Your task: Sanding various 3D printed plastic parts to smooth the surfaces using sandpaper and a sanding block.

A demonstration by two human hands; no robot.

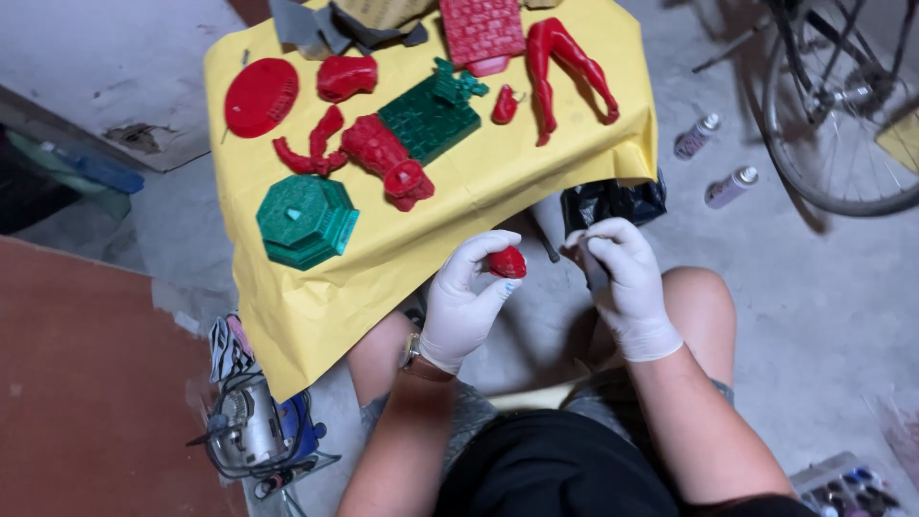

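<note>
My gloved left hand (466, 297) pinches a small red piece (507, 262); my right hand (622, 278) is closed around a thin grey tool (593, 275).

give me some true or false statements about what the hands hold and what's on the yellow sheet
1. The left hand pinches a small red piece. True.
2. The right hand is bare. False: both hands wear white gloves.
3. A green octagonal base lies on the yellow sheet. True.
4. The red legs lie on the floor. False: they lie on the sheet.
5. Two spray cans lie near the bicycle wheel. True.
</note>
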